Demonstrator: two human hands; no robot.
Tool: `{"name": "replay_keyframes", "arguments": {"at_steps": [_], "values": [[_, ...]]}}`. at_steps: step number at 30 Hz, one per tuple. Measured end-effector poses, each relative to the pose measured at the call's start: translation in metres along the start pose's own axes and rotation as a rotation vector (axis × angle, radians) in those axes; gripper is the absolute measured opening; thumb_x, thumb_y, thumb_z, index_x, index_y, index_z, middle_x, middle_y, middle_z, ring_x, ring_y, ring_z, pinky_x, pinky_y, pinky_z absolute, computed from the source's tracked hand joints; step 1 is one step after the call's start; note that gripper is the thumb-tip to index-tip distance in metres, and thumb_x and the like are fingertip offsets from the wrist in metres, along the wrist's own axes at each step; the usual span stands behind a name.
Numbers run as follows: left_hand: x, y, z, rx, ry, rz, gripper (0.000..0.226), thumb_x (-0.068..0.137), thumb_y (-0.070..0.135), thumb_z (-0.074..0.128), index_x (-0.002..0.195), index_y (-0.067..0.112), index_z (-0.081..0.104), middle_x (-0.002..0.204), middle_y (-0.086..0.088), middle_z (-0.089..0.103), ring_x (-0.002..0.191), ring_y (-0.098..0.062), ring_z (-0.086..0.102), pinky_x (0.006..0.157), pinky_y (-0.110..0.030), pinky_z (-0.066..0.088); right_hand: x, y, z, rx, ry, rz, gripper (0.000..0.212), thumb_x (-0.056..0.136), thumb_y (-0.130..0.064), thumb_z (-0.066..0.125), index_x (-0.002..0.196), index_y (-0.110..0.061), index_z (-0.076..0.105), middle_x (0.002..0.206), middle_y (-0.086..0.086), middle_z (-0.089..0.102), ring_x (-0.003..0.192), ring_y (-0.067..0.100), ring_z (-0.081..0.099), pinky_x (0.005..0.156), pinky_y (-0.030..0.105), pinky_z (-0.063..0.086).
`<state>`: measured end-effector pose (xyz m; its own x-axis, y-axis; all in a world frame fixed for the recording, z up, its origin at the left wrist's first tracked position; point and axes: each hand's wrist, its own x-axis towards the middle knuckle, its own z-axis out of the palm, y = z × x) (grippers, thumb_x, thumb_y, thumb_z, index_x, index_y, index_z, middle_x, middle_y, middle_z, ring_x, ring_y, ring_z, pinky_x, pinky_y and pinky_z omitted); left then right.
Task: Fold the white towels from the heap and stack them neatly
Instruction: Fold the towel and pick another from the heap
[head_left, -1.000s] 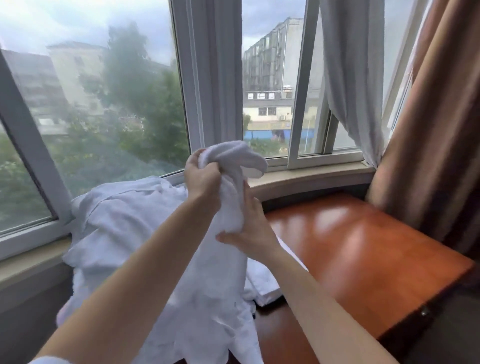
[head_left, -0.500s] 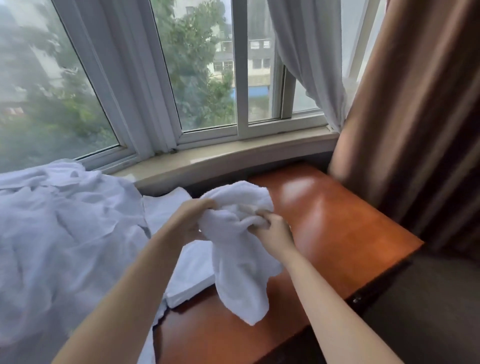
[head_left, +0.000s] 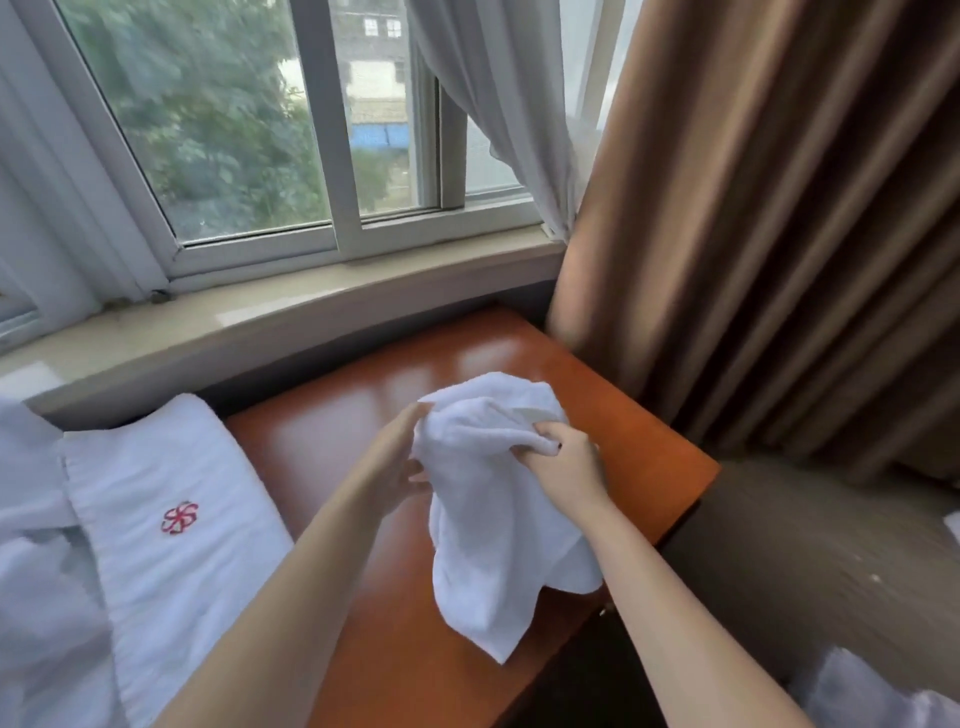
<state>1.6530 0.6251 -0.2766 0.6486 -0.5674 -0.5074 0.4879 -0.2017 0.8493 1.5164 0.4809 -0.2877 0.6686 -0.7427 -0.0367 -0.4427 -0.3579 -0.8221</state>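
Soft daylight comes through the window — pale glare streaks the table. Edges bend and blur slightly.

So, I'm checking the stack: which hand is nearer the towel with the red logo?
Left. The left hand is just right of the logo towel; the right hand is farther right.

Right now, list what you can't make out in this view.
- Head view: left hand fingers, hidden behind the towel.
- Towel's edges and corners, bunched up, so its shape is unclear.
- Heap, cut off by the left edge.
- Table front, covered by the arms.
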Motion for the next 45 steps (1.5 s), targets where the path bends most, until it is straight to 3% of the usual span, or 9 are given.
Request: {"name": "replay_keyframes", "arguments": {"at_steps": [4,9,14,20,26,29,31,34,45], "values": [[0.027,0.009,0.056,0.038,0.077,0.036,0.042,0.085,0.056,0.051,0.114,0.029,0.066,0.107,-0.002,0.071,0.096,-0.021,0.066,0.070,-0.033,0.053,0.047,0.025,-0.034,0.025,-0.029,-0.009,0.028,0.078,-0.031,0.069,0.057,-0.021,0.055,0.048,-0.010,0.049,0.059,0.018,0.048,0.058,0.032,0.038],[0.051,0.015,0.136,0.061,0.216,0.016,0.035,0.055,0.053,0.054,0.079,0.030,0.066,0.074,0.006,0.062,0.066,-0.014,0.054,0.061,-0.025,0.042,0.105,0.059,-0.084,0.047,-0.136,-0.068,0.036,0.077,-0.037,0.068,0.052,-0.024,0.045,0.046,-0.016,0.048,0.054,0.012,0.043,0.054,0.028,0.033],[0.067,0.017,0.209,0.009,0.379,-0.005,0.028,0.076,0.039,0.053,0.087,0.022,0.071,0.081,-0.001,0.062,0.073,-0.021,0.053,0.068,-0.032,0.036,0.142,0.094,-0.134,-0.019,-0.248,-0.184,0.031,0.081,-0.042,0.066,0.061,-0.022,0.051,0.055,-0.010,0.053,0.062,0.016,0.052,0.054,0.028,0.037],[0.079,0.027,0.257,-0.125,0.508,0.064,0.038,0.038,0.045,0.059,0.070,0.024,0.065,0.070,-0.002,0.059,0.067,-0.021,0.051,0.066,-0.033,0.033,0.193,0.101,-0.158,-0.017,-0.359,-0.318,0.022,0.085,-0.042,0.065,0.085,-0.021,0.066,0.078,-0.007,0.066,0.078,0.017,0.060,0.065,0.030,0.051],[0.120,0.036,0.257,-0.142,0.425,0.099,0.015,0.081,0.028,0.049,0.071,0.021,0.058,0.063,0.003,0.050,0.060,-0.021,0.043,0.051,-0.021,0.035,0.252,0.104,-0.158,-0.031,-0.459,-0.389,0.024,0.087,-0.043,0.063,0.089,-0.019,0.067,0.082,-0.006,0.066,0.094,0.023,0.058,0.091,0.044,0.050],[0.145,0.028,0.246,-0.283,0.431,0.105,0.033,0.088,0.030,0.041,0.061,0.024,0.060,0.051,0.005,0.042,0.044,-0.016,0.040,0.043,-0.021,0.040,0.287,0.112,-0.155,-0.133,-0.427,-0.432,0.026,0.089,-0.044,0.060,0.090,-0.020,0.066,0.080,-0.007,0.065,0.073,0.009,0.048,0.109,0.048,0.035],[0.158,0.023,0.244,-0.419,0.451,0.083,0.031,0.087,0.039,0.043,0.081,0.020,0.067,0.056,0.001,0.053,0.045,-0.017,0.051,0.051,-0.027,0.047,0.307,0.116,-0.154,-0.201,-0.424,-0.454,0.025,0.091,-0.044,0.057,0.088,-0.021,0.065,0.078,-0.008,0.065,0.069,0.007,0.049,0.116,0.047,0.022],[0.168,0.019,0.248,-0.491,0.484,0.085,0.031,0.080,0.039,0.049,0.096,0.019,0.068,0.065,0.000,0.062,0.053,-0.018,0.061,0.053,-0.031,0.050,0.326,0.112,-0.151,-0.260,-0.464,-0.490,0.024,0.093,-0.042,0.056,0.086,-0.020,0.064,0.076,-0.008,0.065,0.078,0.012,0.058,0.118,0.045,0.013],[0.158,0.017,0.291,-0.662,0.859,0.059,0.023,0.085,0.027,0.048,0.084,0.014,0.067,0.058,0.003,0.061,0.048,-0.014,0.059,0.050,-0.027,0.050,0.356,0.091,-0.127,-0.131,-0.697,-0.646,0.016,0.090,-0.034,0.061,0.087,-0.020,0.067,0.073,-0.010,0.062,0.078,0.011,0.053,0.118,0.040,0.008]]}}
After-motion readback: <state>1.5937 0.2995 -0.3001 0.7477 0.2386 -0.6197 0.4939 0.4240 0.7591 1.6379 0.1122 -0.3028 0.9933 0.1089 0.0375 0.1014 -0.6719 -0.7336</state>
